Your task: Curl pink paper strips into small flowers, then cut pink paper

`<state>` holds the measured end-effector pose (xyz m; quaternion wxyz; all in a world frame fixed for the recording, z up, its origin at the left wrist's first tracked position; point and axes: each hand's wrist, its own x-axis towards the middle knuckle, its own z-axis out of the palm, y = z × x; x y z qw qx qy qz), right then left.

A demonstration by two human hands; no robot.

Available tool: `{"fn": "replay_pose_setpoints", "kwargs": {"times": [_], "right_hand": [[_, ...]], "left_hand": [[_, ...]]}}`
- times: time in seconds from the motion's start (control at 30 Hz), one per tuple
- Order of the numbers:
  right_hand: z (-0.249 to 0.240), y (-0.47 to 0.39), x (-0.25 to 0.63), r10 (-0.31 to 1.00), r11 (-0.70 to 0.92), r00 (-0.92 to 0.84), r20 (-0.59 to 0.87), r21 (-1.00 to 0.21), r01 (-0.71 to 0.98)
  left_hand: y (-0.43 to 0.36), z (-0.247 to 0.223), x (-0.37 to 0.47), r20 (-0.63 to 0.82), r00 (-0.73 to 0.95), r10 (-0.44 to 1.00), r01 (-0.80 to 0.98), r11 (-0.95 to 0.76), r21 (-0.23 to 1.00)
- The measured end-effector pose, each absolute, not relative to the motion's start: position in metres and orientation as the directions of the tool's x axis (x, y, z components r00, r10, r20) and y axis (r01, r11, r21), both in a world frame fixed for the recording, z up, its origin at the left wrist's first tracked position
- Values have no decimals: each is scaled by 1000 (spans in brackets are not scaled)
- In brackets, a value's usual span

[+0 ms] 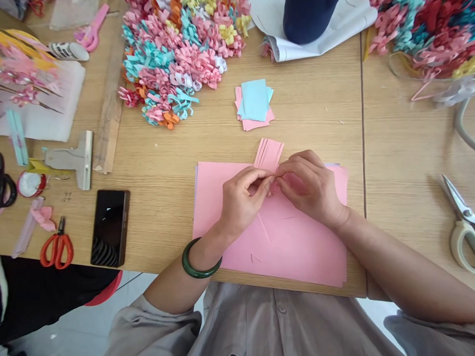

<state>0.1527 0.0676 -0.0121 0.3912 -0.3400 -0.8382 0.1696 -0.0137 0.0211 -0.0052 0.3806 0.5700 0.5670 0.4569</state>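
My left hand (pixel 244 196) and my right hand (pixel 311 188) meet fingertip to fingertip above a stack of pink paper sheets (pixel 288 249). Each thumb and forefinger is pinched together; whatever sits between them is too small to make out. Just beyond the fingertips lies a small pink paper piece cut into narrow strips (pixel 269 151), its near end hidden by my fingers. I cannot tell whether my fingers grip it. A few thin pink paper slivers (pixel 264 228) are scattered on the top sheet. Farther back rests a little stack of blue and pink paper squares (pixel 254 101).
Colourful curled paper pieces (pixel 188 54) are heaped at the back, near a dark blue cup (pixel 309 12). Left are a phone (pixel 110 228), red-handled scissors (pixel 57 246), a metal clip (pixel 77 159) and a wooden strip (pixel 110 110). Cream-handled scissors (pixel 470 231) lie right. Someone's dark-clothed leg (pixel 49 291) shows lower left.
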Motion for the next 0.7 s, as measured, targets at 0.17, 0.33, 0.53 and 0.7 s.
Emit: {"fn": "replay_pose_setpoints", "kwargs": {"times": [0.17, 0.33, 0.53, 0.7], "right_hand": [[-14, 69, 152, 681, 731, -478, 555, -470, 496], [-14, 69, 153, 646, 756, -498, 579, -391, 526], [-15, 69, 155, 546, 819, -572, 612, -248, 517], [-13, 68, 154, 645, 764, -501, 577, -461, 452]], "left_hand": [[21, -2, -12, -42, -50, 998, 187, 50, 981], [21, 4, -10, -182, -54, 982, 100, 187, 977], [26, 4, -17, -297, 4, 955, 17, 296, 955], [28, 3, -20, -315, 3, 949, -50, 315, 948]]}}
